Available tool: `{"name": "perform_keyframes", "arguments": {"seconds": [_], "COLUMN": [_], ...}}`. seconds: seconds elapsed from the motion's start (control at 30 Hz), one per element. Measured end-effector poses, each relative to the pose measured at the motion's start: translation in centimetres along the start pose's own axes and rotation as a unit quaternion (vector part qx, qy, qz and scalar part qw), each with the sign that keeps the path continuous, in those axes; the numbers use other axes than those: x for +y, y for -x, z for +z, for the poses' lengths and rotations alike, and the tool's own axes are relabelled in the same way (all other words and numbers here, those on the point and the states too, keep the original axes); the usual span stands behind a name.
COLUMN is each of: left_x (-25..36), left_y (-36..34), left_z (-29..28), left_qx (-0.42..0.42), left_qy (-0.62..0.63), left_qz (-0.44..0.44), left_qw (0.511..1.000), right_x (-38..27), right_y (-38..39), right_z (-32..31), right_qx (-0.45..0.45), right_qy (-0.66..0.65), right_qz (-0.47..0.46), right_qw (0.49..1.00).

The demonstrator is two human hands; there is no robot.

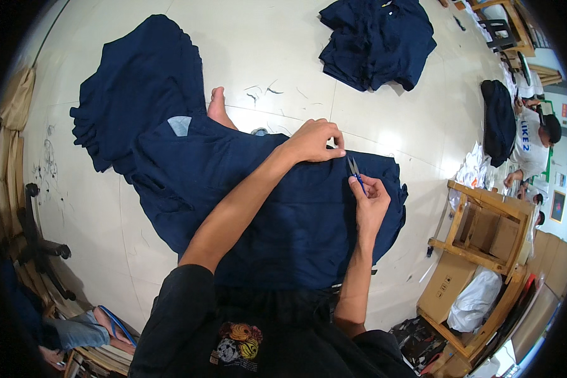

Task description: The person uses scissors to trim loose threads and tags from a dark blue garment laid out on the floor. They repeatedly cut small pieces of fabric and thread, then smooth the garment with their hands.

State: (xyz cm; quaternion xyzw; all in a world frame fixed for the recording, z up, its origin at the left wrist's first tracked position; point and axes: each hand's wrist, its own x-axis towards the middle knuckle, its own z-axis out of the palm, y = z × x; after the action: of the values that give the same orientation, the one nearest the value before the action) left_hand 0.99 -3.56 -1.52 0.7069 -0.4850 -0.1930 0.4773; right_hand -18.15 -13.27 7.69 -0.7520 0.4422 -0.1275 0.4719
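Observation:
A dark navy garment [283, 208] lies spread over my lap. With its fingers pinched together, my left hand [315, 141] is at the garment's upper edge, and the fabric there appears caught between thumb and forefinger. Any thread in that pinch is too fine to make out. Just to its right, my right hand [370, 196] grips small thread snips [356, 172] with a blue handle. Their metal blades point up toward the left fingertips and stand slightly apart. Further left, a layered stack of navy garments [145, 82] adjoins the one on my lap.
Another navy garment pile [378, 44] lies on the tiled floor ahead. Dark thread clippings [264, 91] are scattered near a bare foot [219, 110]. Wooden stools [485, 220] and a cardboard box [446, 286] stand right; a chair base [41, 242] stands left. People sit at far right.

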Motion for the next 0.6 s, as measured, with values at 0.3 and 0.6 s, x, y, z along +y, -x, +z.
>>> {"name": "perform_keyframes", "arguments": {"seconds": [0.3,0.6], "left_x": [-0.7,-0.1], "left_y": [-0.3,-0.3], "left_z": [0.5,0.6], "left_qx": [0.096,0.116], "left_qy": [-0.003,-0.029], "left_qz": [-0.011,0.003], "left_qw": [0.995,0.993], "right_x": [0.4,0.6], "right_y": [-0.9,-1.9], "right_z": [1.3,2.4], "right_qx": [-0.023,-0.012], "right_qy": [-0.028,0.023], "right_qz": [-0.043,-0.059], "right_qw": [0.998,0.998]}}
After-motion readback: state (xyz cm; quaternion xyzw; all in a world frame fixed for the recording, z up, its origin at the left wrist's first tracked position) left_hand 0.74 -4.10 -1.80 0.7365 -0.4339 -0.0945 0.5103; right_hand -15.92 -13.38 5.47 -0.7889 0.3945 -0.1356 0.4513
